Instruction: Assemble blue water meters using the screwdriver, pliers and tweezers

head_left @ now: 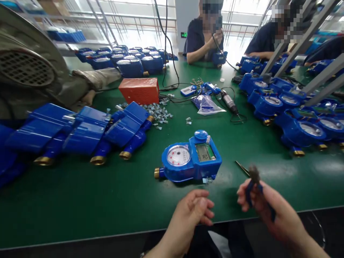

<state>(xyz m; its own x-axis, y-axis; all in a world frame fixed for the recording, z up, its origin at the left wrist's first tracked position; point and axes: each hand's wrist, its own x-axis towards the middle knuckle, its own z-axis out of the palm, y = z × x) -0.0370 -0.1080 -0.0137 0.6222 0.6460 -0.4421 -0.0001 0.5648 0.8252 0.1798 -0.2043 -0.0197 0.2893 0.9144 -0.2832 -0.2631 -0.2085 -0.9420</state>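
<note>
On a green bench (107, 208), a blue meter (191, 161) lies with its long axis roughly crosswise, brass end (157, 173) leftward, just beyond the left hand (189, 215), which is nearer, loosely curled and apparently empty. Farther right, the right hand (279, 208) grips pliers (253, 176) near apparent tweezers (241, 167); other meters (86, 129) sit farther out on both sides.

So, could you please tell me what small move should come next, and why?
I would probably rest the left hand on the blue meter to steady it: that hand looks empty and is just in front of the meter, a small pale tag sits at the meter's near edge, and the right hand holds the pliers.
</note>
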